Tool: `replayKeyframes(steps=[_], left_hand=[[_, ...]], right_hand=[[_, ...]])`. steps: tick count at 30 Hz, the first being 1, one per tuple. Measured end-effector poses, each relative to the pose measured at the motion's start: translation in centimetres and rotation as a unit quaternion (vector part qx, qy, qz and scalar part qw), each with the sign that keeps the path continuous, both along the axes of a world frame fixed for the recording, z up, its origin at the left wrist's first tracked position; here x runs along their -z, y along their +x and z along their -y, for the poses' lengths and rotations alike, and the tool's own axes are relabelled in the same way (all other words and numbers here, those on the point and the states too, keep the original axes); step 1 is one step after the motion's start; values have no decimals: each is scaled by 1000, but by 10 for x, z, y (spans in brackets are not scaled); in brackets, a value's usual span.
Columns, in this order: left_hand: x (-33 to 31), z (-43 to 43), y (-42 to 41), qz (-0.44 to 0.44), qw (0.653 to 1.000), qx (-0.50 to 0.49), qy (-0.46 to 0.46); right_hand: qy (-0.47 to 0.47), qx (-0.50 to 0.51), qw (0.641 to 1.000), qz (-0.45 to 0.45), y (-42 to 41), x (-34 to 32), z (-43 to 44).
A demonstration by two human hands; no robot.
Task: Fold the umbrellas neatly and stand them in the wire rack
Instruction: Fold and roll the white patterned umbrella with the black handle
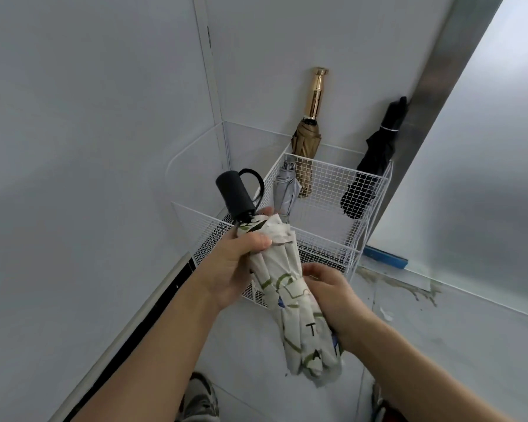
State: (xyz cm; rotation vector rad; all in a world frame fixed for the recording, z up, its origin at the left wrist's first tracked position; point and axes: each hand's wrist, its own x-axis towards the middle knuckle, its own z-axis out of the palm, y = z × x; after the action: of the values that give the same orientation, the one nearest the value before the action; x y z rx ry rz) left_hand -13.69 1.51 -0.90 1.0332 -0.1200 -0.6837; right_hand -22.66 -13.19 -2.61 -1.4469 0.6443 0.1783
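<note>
Grey floor (470, 345) tiles nearest. 2 shoes at bottom edge: left shoe (199, 397) between the forearms, right shoe (378, 402) mostly hidden behind a forearm. 2 bare forearms reaching in from below.

4 umbrellas total: 1 in hand, 3 in rack.

1 printed umbrella (296, 303), cream fabric with green marks, folded, pleats bunched. Held slantwise above the floor, just in front of the rack, not in it. Black handle (236, 193) at upper end, pointing up and left; 1 black wrist loop (254, 175) on it. Canopy end down toward camera.

Left grip (232, 266) clenched round the fabric just below the handle, thumb across the front. Right grip (333, 295) curled round the umbrella's middle, beside the closure strap (293, 289); thumb on top, fingers hidden behind the fabric.

1 white wire rack (329, 184) on the floor in the corner, behind both grips. 3 umbrellas in its far section:
- 1 grey umbrella (284, 193), left side, lowest of the three.
- 1 tan umbrella (307, 141), gold handle up, leaning on the back wall.
- 1 black umbrella (375, 166), right corner, tilted against the metal strip (439, 71).

Near section contents: cannot tell, blocked by grips.

1 blue strip (386, 257) on the floor right of the rack. Frosted panel (485, 147) far right. Pale walls (89, 117) behind.
</note>
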Motion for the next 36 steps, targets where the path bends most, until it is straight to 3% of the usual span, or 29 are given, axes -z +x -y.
replayKeyframes(steps=[2, 3, 7, 11, 18, 20, 24, 29, 33, 36], left_hand=[[5, 4, -2, -5, 996, -49, 71], [7, 9, -7, -14, 992, -78, 96], [17, 28, -19, -80, 946, -258, 180], [7, 23, -8, -105, 938, -287, 166], [9, 14, -5, -46, 950, -237, 197], [8, 14, -5, -39, 962, -210, 169], [-1, 11, -8, -32, 993, -113, 27], [-1, 1, -10, -43, 994, -23, -96], [2, -5, -2, -3, 984, 15, -176], [5, -10, 4, 10, 984, 53, -173]], right_hand=[[-220, 17, 973, 68, 2, 3, 7], [-285, 24, 953, 97, 1, 4, 6], [-327, -3, 932, 155, -8, 9, -11], [-209, 47, 960, 182, -8, 2, 1], [-194, 63, 949, 241, -8, -5, 9], [-189, 78, 948, 242, -6, -6, 15], [-57, 91, 983, 152, -1, -1, 11], [147, -20, 989, -15, -2, 2, 0], [257, -71, 963, -30, -8, 2, -7], [255, -76, 964, -13, -10, 0, -11]])
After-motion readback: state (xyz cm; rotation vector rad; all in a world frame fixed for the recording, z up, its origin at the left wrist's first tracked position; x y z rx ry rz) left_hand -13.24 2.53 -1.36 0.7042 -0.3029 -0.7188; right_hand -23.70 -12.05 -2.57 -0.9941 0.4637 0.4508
